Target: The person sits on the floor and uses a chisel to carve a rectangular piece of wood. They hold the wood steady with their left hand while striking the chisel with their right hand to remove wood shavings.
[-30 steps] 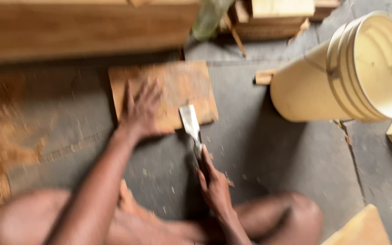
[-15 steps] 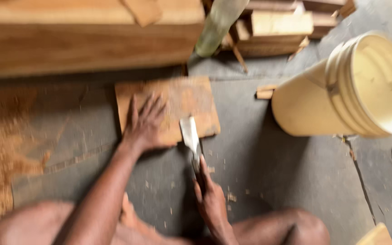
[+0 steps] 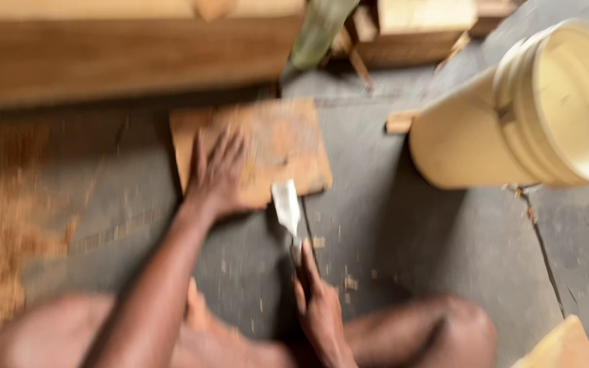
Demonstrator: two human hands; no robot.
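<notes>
I'm looking down at a grey concrete floor, and my left hand [image 3: 219,174] is lying flat, fingers spread, pressing on a small wooden board [image 3: 270,146] that is sitting on the floor in the middle of the scene. My right hand [image 3: 318,307] is closing around the handle of a chisel [image 3: 288,208], whose pale flat blade is pointing away from me with its tip touching the board's near edge. The picture is smeared, so I can't make out the grip finely, but the fingers are wrapping the handle. The board is looking stiff, thin and rough, its orange-brown face dusty; I'm judging it light enough to skid, so holding it from above with an open palm is making sense. The chisel is looking rigid and sharp at the tip, best held low on the handle, well clear of the blade. Small chips [image 3: 349,281] are lying scattered just beside the right hand. To the far right a cream plastic bucket [image 3: 472,143] is lying on its side, smooth and round. Along the far edge a long timber beam [image 3: 124,58] is running, and sawdust [image 3: 1,232] is lying heaped at the left.
</notes>
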